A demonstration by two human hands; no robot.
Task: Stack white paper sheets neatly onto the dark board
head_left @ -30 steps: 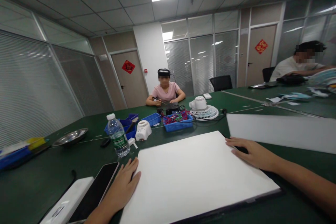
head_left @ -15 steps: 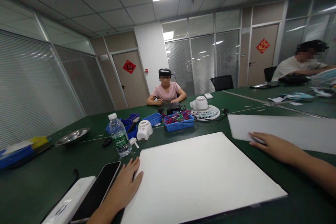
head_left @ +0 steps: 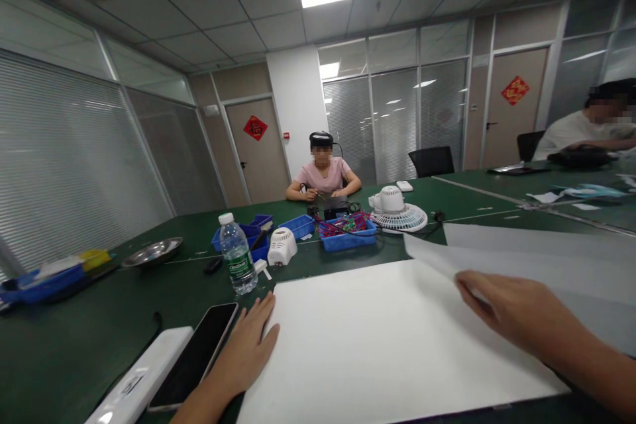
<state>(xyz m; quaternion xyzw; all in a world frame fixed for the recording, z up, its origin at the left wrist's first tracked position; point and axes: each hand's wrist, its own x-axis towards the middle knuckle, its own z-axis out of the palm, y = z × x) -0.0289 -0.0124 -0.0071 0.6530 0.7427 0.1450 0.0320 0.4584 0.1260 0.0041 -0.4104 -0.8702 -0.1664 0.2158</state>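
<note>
A large white sheet [head_left: 368, 338] lies flat on the dark green table. My left hand [head_left: 251, 344] rests with fingers spread on its left edge, holding nothing. At the right, my right hand [head_left: 501, 305] pinches the edge of a second, thinner white sheet [head_left: 591, 298], whose near side is lifted and overlaps the right part of the flat one. Behind it another pale sheet [head_left: 497, 237] lies on the table. Left of my left hand are a black phone [head_left: 196, 354] and a white box-like object [head_left: 142, 377].
A water bottle [head_left: 237, 258] stands beyond my left hand. Further back are a white fan part [head_left: 282, 246], blue trays [head_left: 348, 242] with wires and a white fan [head_left: 397, 212]. A metal dish [head_left: 153, 252] lies left. One person sits across the table, another at far right.
My right hand has closed on a thin sheet and drawn its edge up and left over the flat sheet. The view has shifted slightly; my left hand stays at the sheet's edge.
</note>
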